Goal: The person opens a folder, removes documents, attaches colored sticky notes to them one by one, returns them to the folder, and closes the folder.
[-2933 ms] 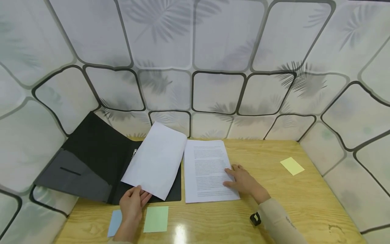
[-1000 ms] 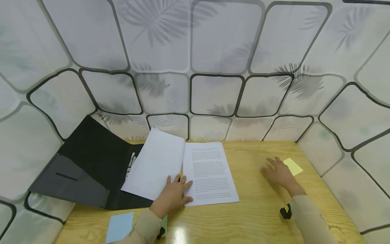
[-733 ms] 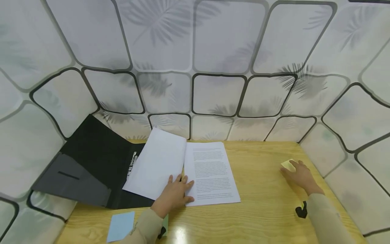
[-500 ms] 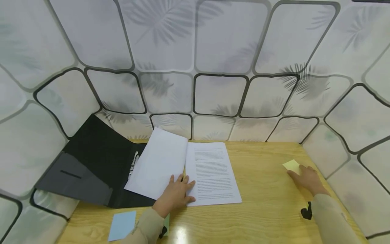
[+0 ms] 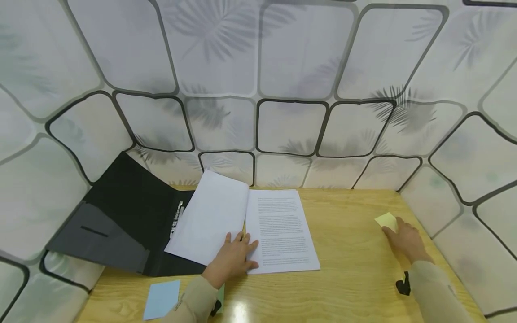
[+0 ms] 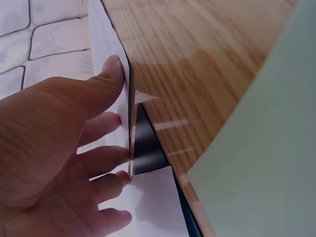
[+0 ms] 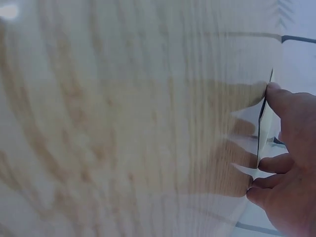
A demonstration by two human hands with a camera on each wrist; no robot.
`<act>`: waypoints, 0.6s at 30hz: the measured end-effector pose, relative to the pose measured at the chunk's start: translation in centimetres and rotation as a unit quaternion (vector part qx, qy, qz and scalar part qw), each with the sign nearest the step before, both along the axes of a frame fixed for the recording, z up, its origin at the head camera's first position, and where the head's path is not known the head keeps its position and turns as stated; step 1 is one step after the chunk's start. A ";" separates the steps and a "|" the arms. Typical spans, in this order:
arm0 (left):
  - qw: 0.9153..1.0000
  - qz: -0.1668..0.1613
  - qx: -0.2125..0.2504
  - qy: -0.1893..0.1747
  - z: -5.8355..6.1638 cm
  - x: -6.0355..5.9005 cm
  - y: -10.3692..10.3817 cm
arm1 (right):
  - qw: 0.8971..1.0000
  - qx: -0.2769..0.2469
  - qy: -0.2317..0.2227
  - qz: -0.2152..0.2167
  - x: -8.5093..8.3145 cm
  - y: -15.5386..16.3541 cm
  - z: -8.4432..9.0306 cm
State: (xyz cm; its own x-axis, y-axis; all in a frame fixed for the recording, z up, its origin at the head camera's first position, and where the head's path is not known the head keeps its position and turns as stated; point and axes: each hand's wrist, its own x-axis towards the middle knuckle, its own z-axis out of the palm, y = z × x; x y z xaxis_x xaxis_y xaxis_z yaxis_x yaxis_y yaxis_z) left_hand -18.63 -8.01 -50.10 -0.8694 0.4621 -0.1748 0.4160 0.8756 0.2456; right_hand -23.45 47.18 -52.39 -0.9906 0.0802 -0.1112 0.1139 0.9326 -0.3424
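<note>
My left hand (image 5: 229,260) lies with fingers spread across the near edges of two papers: a blank white sheet (image 5: 210,215) and a stack of printed pages (image 5: 278,224). The blank sheet covers part of an open black folder (image 5: 133,202) with a metal clip (image 5: 176,219). In the left wrist view, the thumb and fingertips touch the paper. At the table's right side, my right hand (image 5: 407,240) touches a yellow sticky note (image 5: 387,220), which lies flat and is partly hidden. In the right wrist view, thumb and fingertips are apart along the note (image 7: 263,113).
A blue sticky note (image 5: 161,299) lies before the folder. A green sticky note (image 6: 266,148) sits partly under the left wrist. Patterned fabric walls (image 5: 291,125) border the wooden table (image 5: 343,255) at the back and sides.
My left hand went from the blank sheet's lower corner to the inner edges of both papers. My right hand left the printed stack and moved right onto the yellow note, then stayed almost still.
</note>
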 end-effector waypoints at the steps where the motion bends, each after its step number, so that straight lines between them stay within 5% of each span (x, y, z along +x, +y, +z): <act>1: 1.000 0.000 0.001 0.000 -0.1 0.0 0.0 | 1.000 0.001 0.008 -0.001 0.0 -0.2 0.1; 18: 1.000 -0.002 -0.006 -0.002 -0.3 -0.1 0.2 | 0.998 -0.033 0.061 0.008 0.4 -1.8 0.9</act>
